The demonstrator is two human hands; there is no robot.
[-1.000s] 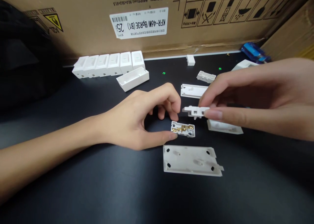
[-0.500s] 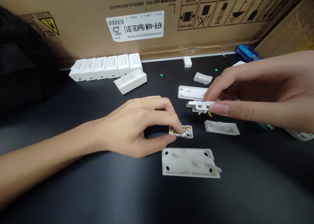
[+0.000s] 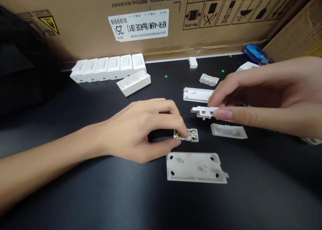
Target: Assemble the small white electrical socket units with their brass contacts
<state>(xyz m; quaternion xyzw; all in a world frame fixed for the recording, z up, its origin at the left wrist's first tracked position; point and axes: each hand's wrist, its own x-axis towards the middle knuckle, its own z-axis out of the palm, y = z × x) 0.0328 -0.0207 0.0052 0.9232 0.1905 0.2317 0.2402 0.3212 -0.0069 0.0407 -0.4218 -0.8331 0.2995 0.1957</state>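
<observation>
My left hand (image 3: 146, 131) pinches a small white switch core with brass contacts (image 3: 188, 135) between thumb and forefinger; the core rests on the black table. My right hand (image 3: 264, 97) holds a narrow white plastic clip piece (image 3: 202, 111) in a pinch, a little above the table and up-right of the core. A flat white back plate with holes (image 3: 196, 168) lies just in front of the core. A small white cover (image 3: 228, 130) lies under my right fingers.
Several white switch housings (image 3: 108, 68) stand in a row at the back left, with an open white shell (image 3: 134, 83) beside them. More white parts (image 3: 197, 94) lie mid-table. A large cardboard box (image 3: 161, 18) walls the back. A blue object (image 3: 256, 54) sits far right.
My left forefinger and thumb closed down onto the brass-contact core. My right hand kept the clip piece and shifted slightly.
</observation>
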